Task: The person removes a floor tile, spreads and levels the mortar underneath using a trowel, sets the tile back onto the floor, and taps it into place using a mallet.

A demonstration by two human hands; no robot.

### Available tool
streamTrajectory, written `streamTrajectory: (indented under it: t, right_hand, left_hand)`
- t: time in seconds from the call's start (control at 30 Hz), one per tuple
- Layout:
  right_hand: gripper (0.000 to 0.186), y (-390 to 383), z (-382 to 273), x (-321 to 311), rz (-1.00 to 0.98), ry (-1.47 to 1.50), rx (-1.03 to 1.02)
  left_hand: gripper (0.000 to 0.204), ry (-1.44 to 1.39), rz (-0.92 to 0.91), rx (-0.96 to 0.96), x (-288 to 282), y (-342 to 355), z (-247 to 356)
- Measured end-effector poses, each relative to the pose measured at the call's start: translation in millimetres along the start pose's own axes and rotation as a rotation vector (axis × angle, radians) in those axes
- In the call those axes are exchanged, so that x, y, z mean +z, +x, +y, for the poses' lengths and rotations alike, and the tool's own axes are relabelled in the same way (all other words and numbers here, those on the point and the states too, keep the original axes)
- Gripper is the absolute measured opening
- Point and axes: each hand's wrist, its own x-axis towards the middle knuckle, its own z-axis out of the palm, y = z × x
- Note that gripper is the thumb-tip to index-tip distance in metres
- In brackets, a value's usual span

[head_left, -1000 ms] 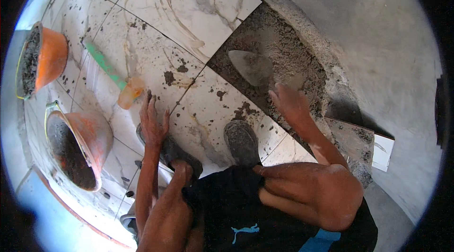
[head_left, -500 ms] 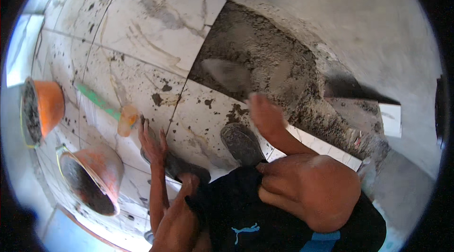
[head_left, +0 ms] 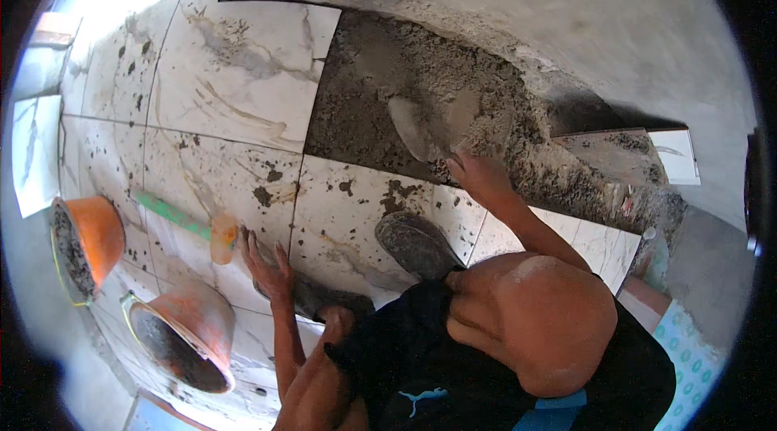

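My right hand [head_left: 483,180] is closed on a trowel, its handle mostly hidden by the fingers. The grey, blurred trowel blade [head_left: 409,130] lies over the rough wet mortar [head_left: 356,107] beside the laid tiles. On the left, my left hand [head_left: 268,269] has its fingers spread, above my dark shoe and holding nothing. Just beyond its fingertips a mallet with a yellowish head [head_left: 222,239] and a green handle [head_left: 171,214] rests on the marble-patterned tiles [head_left: 243,99].
Two orange buckets of grey mortar stand at the left, an upper one [head_left: 104,241] and a lower one [head_left: 198,318]. A bare grey wall [head_left: 566,10] borders the mortar bed. Tile pieces [head_left: 673,154] lean by the wall at right. Mortar crumbs dot the tiles.
The trowel blade has swung to a steeper angle across the mortar, with my right hand still on it. My left hand stays beside the mallet. The whole view has shifted slightly.
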Motion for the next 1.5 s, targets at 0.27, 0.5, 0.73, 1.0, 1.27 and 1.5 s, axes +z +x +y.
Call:
streamTrajectory:
  t: [0.27,0.5,0.73,1.0,1.27,1.5]
  right_hand:
    - [0.028,-20,39,-9,0.138,-0.39,0.056]
    - [0.032,30,49,-14,0.064,-0.274,0.083]
    - [0.038,6,16,2,0.055,0.288,0.236]
    - [0.04,38,-62,12,-0.083,0.42,-0.03]
    - [0.034,63,-80,-21,-0.264,0.172,-0.397]
    - [0.03,96,-51,-36,-0.164,-0.091,-0.566]
  left_hand:
    - [0.049,0.066,-0.04,-0.056,-6,-1,4]
    - [0.047,0.065,-0.021,-0.038,-3,-1,2]
    - [0.048,0.093,-0.033,-0.071,-7,-2,3]
    - [0.051,0.079,-0.056,-0.073,-5,1,5]
    - [0.051,0.019,-0.008,-0.084,-9,-3,5]
    - [0.053,0.031,-0.001,-0.086,-8,0,8]
